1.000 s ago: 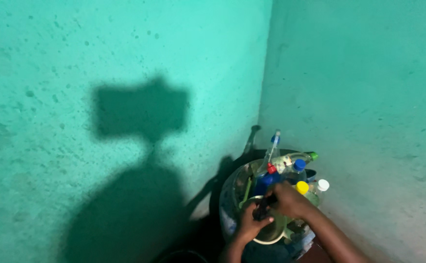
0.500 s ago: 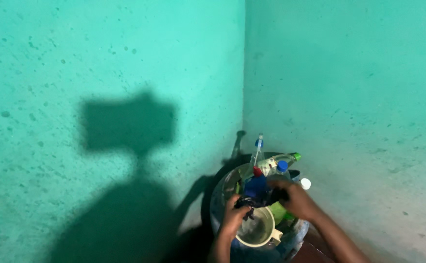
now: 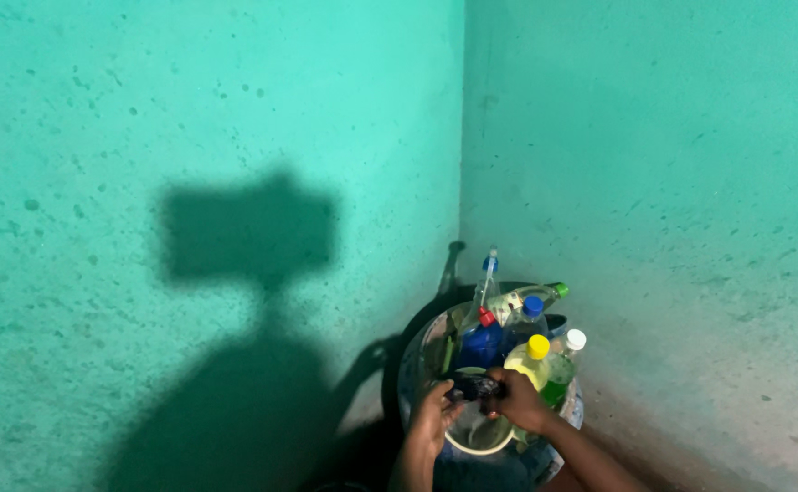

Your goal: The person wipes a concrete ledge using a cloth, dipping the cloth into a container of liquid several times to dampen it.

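My left hand [image 3: 432, 419] and my right hand [image 3: 519, 403] both grip a small dark object [image 3: 474, 388], held between them above a pale plastic jug [image 3: 477, 440]. The jug sits at the front of a round basin [image 3: 424, 351] in the corner. Just behind my hands stands a bottle with a yellow cap [image 3: 532, 358]. A blue bottle with a red cap [image 3: 483, 339] stands behind the left hand. What the dark object is cannot be made out.
More bottles crowd the basin: one with a blue cap [image 3: 530, 311], one with a white cap [image 3: 570, 346], one lying with a green cap [image 3: 535, 295], and a tall thin clear one [image 3: 486, 276]. Two teal walls meet behind it. A shadow falls on the left wall.
My hands have moved closer together over the jug, still on the dark object. My right hand has come down, uncovering the yellow-capped bottle. The view shifted slightly.
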